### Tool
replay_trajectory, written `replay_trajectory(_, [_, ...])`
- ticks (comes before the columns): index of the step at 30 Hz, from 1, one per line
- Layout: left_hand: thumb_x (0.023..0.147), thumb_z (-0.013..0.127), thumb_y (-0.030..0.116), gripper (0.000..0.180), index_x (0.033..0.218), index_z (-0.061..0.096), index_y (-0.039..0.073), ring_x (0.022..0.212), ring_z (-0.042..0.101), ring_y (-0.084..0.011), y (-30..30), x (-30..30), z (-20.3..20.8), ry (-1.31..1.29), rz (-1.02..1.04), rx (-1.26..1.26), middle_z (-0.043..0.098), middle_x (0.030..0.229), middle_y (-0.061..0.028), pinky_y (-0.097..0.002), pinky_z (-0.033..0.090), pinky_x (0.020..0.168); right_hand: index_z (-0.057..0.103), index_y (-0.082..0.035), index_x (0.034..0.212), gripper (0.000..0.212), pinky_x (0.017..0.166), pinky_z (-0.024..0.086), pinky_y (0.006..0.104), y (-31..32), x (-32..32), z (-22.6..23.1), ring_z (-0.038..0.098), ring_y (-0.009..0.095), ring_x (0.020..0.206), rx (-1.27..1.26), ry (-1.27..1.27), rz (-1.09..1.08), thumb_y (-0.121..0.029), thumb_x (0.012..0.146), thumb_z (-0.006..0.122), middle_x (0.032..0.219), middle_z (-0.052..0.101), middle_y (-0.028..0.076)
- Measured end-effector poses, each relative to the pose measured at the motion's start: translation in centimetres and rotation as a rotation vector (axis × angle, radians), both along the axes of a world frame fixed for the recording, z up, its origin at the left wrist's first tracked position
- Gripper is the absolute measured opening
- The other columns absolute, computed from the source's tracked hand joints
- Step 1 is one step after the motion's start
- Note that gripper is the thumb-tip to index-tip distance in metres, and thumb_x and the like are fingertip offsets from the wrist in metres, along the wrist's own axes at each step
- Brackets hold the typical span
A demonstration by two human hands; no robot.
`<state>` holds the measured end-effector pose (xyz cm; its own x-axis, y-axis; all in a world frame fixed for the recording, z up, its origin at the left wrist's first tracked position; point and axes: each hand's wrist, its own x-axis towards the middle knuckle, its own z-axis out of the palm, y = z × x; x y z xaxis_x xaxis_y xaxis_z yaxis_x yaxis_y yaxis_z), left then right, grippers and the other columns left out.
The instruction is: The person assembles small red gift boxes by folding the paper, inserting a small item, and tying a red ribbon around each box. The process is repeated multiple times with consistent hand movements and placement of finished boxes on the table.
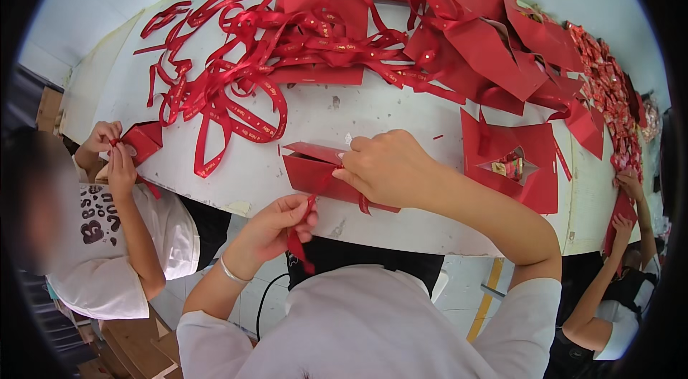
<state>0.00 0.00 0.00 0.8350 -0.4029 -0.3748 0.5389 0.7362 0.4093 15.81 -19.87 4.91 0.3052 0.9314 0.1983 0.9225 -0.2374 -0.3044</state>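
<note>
L hand (283, 223), lower ctr of frame, pinches red ribbon (294, 244) btwn thumb & fingers. R hand (387, 167), elbow bent, palm down, fingers curled at red box (307, 174), mid-frame; can't tell what they grip.

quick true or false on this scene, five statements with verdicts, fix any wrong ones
1. The left hand pinches a red ribbon. True.
2. The left wrist is bare. False: a pale bracelet circles it.
3. The right hand is at a folded red carton. True.
4. The co-worker at left is empty-handed. False: their hands hold a red box.
5. Wrapped pieces show in the opened carton to its right. True.
</note>
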Motion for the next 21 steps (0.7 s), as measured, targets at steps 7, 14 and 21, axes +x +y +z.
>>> replay_trajectory(7, [0.082,0.065,0.002,0.011,0.092,0.061,0.002,0.074,0.061,-0.0182,-1.9,2.8,3.8,-0.419,0.263,0.577,0.064,0.089,-0.0115,-0.033,0.054,0.07,0.062,-0.005,0.072,0.028,0.045,0.042,0.0373,0.0,-0.3,0.5,0.056,0.027,0.05,0.007,0.033,-0.02,-0.028,0.086,0.059,0.063,0.054,0.008])
replay_trajectory(14, [0.076,0.068,-0.003,0.015,0.088,0.068,0.005,0.092,0.06,-0.0191,-3.8,5.0,4.1,-0.907,0.485,1.38,0.063,0.095,-0.0091,-0.0319,0.049,0.079,0.061,-0.004,0.075,0.018,0.048,0.045,0.0383,-0.2,-1.0,-0.2,0.058,0.028,0.053,0.055,0.072,-0.086,-0.022,0.08,0.062,0.065,0.055,0.008])
replay_trajectory(21, [0.083,0.061,0.005,0.005,0.085,0.066,0.006,0.084,0.063,-0.0218,-2.2,6.5,3.5,-1.175,0.366,1.501,0.068,0.09,-0.0057,-0.0442,0.043,0.089,0.062,-0.004,0.079,0.02,0.049,0.045,0.0384,-0.1,-1.2,0.4,0.058,0.029,0.055,-0.012,0.146,-0.126,-0.023,0.082,0.061,0.066,0.056,0.009])
